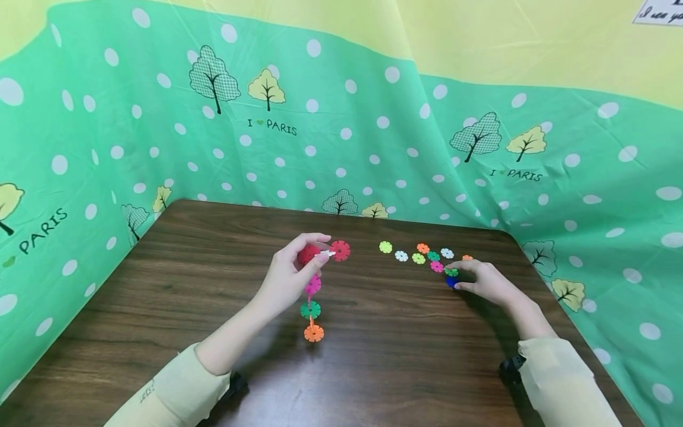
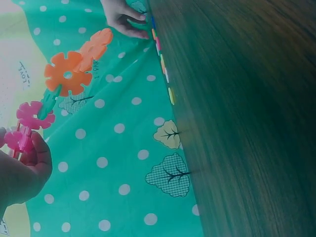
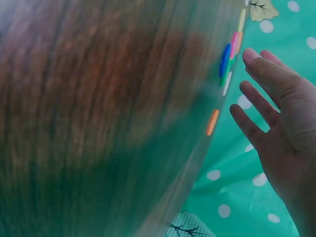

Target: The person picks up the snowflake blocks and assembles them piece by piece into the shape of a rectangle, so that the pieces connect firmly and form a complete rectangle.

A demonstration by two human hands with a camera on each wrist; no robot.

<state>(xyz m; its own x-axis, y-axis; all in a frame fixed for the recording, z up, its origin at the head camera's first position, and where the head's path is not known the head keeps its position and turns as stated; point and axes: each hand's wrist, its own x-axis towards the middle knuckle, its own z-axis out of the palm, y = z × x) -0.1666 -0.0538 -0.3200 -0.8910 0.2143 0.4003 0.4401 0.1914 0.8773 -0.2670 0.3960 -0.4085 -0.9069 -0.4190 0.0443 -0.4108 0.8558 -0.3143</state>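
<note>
My left hand (image 1: 290,276) pinches a chain of linked plastic snowflake discs (image 1: 310,309) above the table. Red and white discs sit at the fingers, partly hidden by them. Below hang a pink, a green and an orange disc (image 1: 313,333); the left wrist view shows the orange end (image 2: 69,73) pointing away from the hand. My right hand (image 1: 488,281) reaches over the loose discs at the right, its fingers apart. Its fingertips are right at a green disc (image 1: 451,272) and a dark blue disc (image 1: 452,283). In the right wrist view the fingers stand spread.
Several loose discs lie beside the right hand, among them a yellow-green disc (image 1: 385,247), a white disc (image 1: 401,256) and a pink disc (image 1: 437,267). The brown wooden table (image 1: 213,255) ends at a green dotted curtain (image 1: 320,148) behind it and at both sides.
</note>
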